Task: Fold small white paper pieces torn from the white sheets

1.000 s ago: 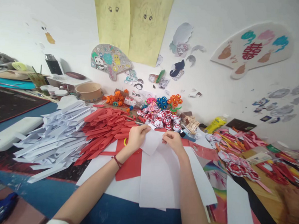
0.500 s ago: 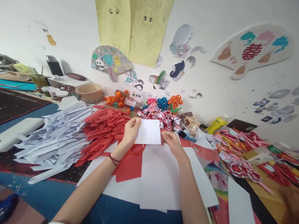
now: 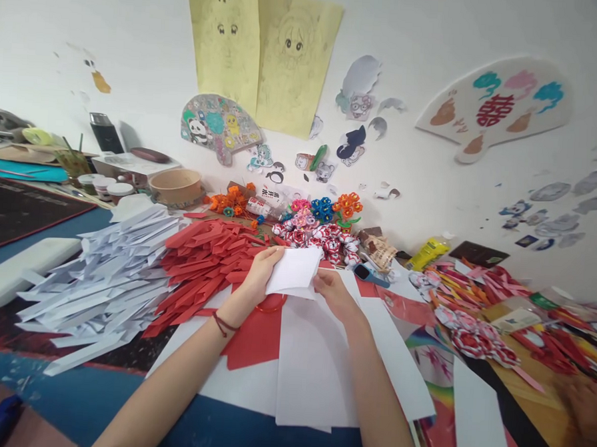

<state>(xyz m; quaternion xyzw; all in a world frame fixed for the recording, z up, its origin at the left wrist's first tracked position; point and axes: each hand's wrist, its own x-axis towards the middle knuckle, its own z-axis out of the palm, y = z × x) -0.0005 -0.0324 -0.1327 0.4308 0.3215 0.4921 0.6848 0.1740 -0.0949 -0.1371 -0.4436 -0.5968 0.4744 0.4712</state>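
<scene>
A small folded white paper (image 3: pixel 294 271) is held up over the table, its layers parting slightly along the lower edge. My left hand (image 3: pixel 265 270) pinches its left side, thumb on top. At the right edge, the fingers of my right hand (image 3: pixel 331 289) close on the paper's lower corner. Under my hands lie large white sheets (image 3: pixel 316 364) and a red sheet (image 3: pixel 256 345). A red ring (image 3: pixel 271 303) shows just below the folded paper. Left of my hands is a heap of folded red paper strips (image 3: pixel 201 265).
Folded white strips (image 3: pixel 105 280) are heaped further left, beside a white device (image 3: pixel 26 269). Paper flowers (image 3: pixel 322 238) line the wall, with a smartwatch (image 3: pixel 370 274) near them. A yellow bottle (image 3: pixel 430 250) stands at the right. Another person's hand (image 3: pixel 586 405) shows blurred at the right edge.
The white paper, flat and squarish before, now looks tilted with its layers parted at the bottom. My right hand has moved slightly left and down onto its edge.
</scene>
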